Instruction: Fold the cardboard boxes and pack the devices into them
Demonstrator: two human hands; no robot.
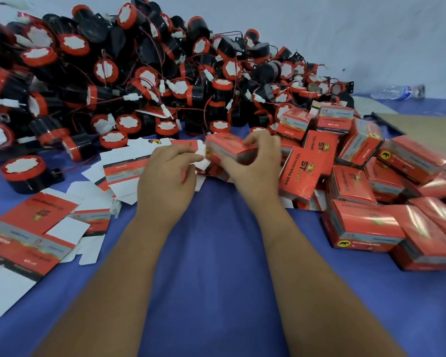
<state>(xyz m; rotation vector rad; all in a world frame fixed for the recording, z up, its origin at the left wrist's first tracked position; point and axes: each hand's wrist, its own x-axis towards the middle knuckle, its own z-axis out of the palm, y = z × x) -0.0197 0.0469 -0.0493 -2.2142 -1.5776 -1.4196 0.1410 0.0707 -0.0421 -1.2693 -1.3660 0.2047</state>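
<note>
A red cardboard box (229, 148) is held above the blue cloth at the middle of the view. My right hand (255, 166) grips it, with the fingers curled over its top and right end. My left hand (170, 173) pinches the white flap (202, 161) at the box's left end. A big heap of black and red round devices (139, 81) with red wires fills the far left and centre. Flat unfolded boxes (34, 235) lie at the left. Folded red boxes (366, 191) are piled at the right.
A single device (23, 173) lies apart at the left, near the flat boxes. A plastic bottle (397, 92) lies at the far right by the pale wall. A brown cardboard sheet (428, 124) sits behind the box pile. Blue cloth (216, 253) covers the surface.
</note>
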